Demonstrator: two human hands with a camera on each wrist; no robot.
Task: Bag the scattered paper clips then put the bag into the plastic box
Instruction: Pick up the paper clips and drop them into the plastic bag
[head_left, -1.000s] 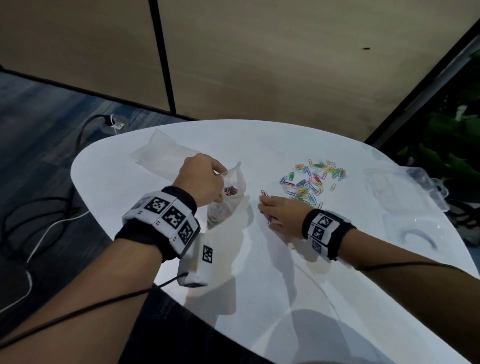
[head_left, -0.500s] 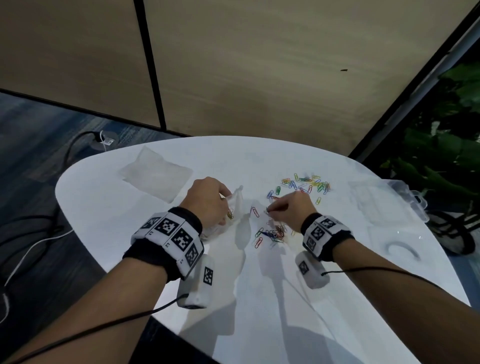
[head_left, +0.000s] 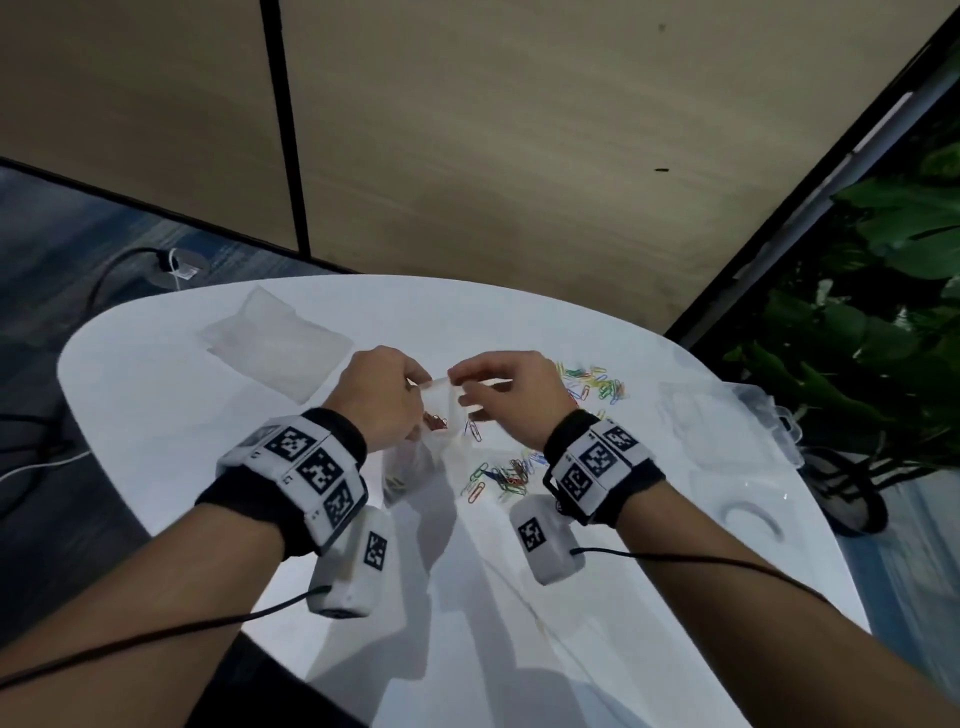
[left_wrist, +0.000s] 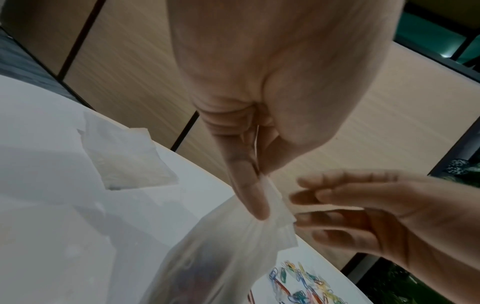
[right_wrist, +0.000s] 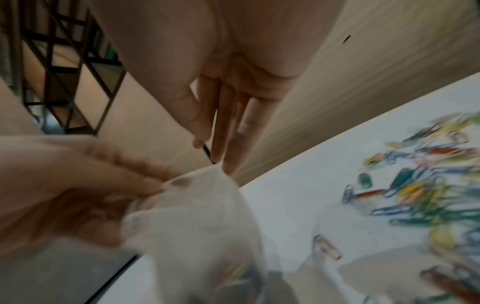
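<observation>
A small clear plastic bag (head_left: 441, 415) hangs above the white table (head_left: 156, 415) with several coloured clips inside it. My left hand (head_left: 384, 395) pinches its top edge between thumb and fingers (left_wrist: 249, 185). My right hand (head_left: 498, 387) is at the bag's mouth (right_wrist: 202, 216), thumb and fingertips (right_wrist: 215, 144) pinching a thin dark paper clip. Loose paper clips lie in a far pile (head_left: 597, 384) and a nearer pile (head_left: 504, 475) under my right wrist. The clear plastic box (head_left: 727, 415) stands at the table's right side.
A stack of spare clear bags (head_left: 270, 343) lies at the back left. A clear lid-like piece (head_left: 748, 514) sits near the right edge. A leafy plant (head_left: 883, 312) stands beyond the right edge, and cables (head_left: 31, 462) run on the floor at left.
My right hand left the nearer pile and rose leftward to the bag's mouth. The left hand lifted the bag slightly. The head view tilted up.
</observation>
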